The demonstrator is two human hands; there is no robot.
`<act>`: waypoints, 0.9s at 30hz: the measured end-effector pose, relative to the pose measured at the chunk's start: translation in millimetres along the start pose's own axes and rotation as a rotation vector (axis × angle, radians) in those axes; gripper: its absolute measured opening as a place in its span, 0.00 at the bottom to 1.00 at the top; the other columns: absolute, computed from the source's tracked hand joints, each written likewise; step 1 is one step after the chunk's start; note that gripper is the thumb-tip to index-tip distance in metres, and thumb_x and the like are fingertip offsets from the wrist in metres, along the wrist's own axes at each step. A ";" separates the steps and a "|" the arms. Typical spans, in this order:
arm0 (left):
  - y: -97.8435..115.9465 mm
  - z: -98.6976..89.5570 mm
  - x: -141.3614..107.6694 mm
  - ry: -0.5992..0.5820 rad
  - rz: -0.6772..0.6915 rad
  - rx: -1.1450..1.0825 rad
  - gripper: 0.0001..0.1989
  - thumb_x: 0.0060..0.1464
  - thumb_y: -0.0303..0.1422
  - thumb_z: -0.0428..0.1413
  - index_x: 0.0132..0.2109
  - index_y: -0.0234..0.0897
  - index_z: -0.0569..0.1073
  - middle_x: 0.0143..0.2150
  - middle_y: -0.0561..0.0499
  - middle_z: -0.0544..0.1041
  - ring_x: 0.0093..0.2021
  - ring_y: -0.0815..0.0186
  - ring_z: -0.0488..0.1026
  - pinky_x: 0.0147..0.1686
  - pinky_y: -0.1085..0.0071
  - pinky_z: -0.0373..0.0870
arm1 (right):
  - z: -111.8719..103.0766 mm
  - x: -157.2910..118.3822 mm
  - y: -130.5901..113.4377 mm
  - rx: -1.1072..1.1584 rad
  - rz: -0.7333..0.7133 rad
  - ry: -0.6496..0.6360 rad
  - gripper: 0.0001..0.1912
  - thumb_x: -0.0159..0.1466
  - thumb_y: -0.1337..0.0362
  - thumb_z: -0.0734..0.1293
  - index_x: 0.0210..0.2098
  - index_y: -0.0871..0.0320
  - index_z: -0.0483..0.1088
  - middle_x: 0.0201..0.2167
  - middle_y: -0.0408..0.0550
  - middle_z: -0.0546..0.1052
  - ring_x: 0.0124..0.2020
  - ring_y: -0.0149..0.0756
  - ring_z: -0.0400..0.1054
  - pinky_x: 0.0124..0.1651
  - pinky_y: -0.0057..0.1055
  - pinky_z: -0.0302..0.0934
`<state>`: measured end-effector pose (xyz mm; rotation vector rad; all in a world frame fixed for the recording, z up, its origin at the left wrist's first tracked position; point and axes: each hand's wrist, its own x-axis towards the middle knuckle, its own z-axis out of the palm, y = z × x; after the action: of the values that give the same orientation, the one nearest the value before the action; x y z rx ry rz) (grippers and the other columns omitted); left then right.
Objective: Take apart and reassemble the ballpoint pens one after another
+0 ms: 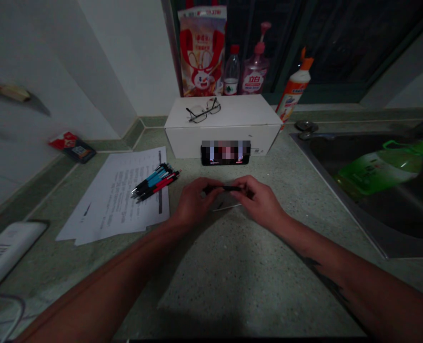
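My left hand (196,201) and my right hand (259,200) meet over the speckled green countertop (229,267). Between them they hold a slim black pen (229,188) level, its ends partly hidden by my fingers. A thin pale flat piece (227,206) lies just under my hands, partly covered. To the left of my left hand, several pens with blue, red and black barrels (155,182) lie together on a stack of printed papers (125,209).
A white cardboard box (223,138) stands ahead, with glasses (203,110) on top and a phone (226,159) leaning against it. Bottles and a printed bag stand behind. A steel sink (372,190) holding a green bag lies right; a white device (9,252) lies left.
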<state>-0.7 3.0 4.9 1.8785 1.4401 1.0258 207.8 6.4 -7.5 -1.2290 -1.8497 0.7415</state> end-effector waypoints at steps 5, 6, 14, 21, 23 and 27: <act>-0.1 0.1 0.3 -0.004 0.017 0.006 0.06 0.61 0.28 0.61 0.43 0.39 0.83 0.38 0.48 0.84 0.38 0.62 0.79 0.43 0.63 0.78 | -0.8 0.1 -0.9 -0.010 -0.019 -0.013 0.09 0.69 0.57 0.66 0.43 0.54 0.76 0.35 0.46 0.81 0.34 0.37 0.74 0.39 0.35 0.65; -0.7 0.4 0.4 0.000 0.018 0.005 0.06 0.61 0.28 0.61 0.43 0.39 0.83 0.38 0.48 0.84 0.38 0.63 0.79 0.42 0.64 0.77 | -0.7 -0.1 -1.0 -0.004 -0.018 0.003 0.10 0.68 0.57 0.68 0.45 0.54 0.75 0.36 0.46 0.81 0.33 0.37 0.73 0.38 0.34 0.65; -4.8 3.2 -1.3 0.006 0.056 0.028 0.06 0.61 0.28 0.62 0.44 0.39 0.83 0.39 0.50 0.84 0.38 0.64 0.79 0.42 0.66 0.76 | -2.5 -0.8 -3.9 -0.069 -0.038 -0.014 0.09 0.69 0.58 0.67 0.45 0.54 0.76 0.35 0.46 0.82 0.34 0.38 0.74 0.38 0.34 0.65; -3.6 3.4 -1.6 -0.011 0.015 0.019 0.05 0.61 0.30 0.61 0.43 0.39 0.83 0.39 0.48 0.84 0.38 0.62 0.80 0.42 0.63 0.77 | -2.8 -2.9 -4.8 -0.143 -0.052 -0.023 0.09 0.71 0.58 0.65 0.42 0.54 0.77 0.35 0.47 0.82 0.35 0.39 0.75 0.38 0.35 0.63; -3.2 3.1 -1.8 -0.012 0.012 0.026 0.05 0.62 0.30 0.61 0.43 0.39 0.83 0.39 0.48 0.84 0.38 0.62 0.80 0.43 0.63 0.78 | -3.0 -2.8 -4.3 -0.154 -0.053 -0.021 0.10 0.71 0.58 0.65 0.43 0.53 0.77 0.36 0.48 0.82 0.36 0.39 0.75 0.38 0.35 0.64; -3.0 3.2 -2.5 0.013 0.023 0.031 0.05 0.61 0.29 0.61 0.43 0.40 0.83 0.38 0.49 0.84 0.38 0.63 0.79 0.43 0.64 0.77 | -3.1 -3.1 -3.3 -0.173 -0.042 0.001 0.10 0.68 0.58 0.69 0.47 0.53 0.76 0.36 0.47 0.82 0.33 0.39 0.74 0.36 0.34 0.64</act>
<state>0.0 1.5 0.1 1.9185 1.4525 1.0338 209.6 2.5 -4.1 -1.2942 -1.9654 0.5674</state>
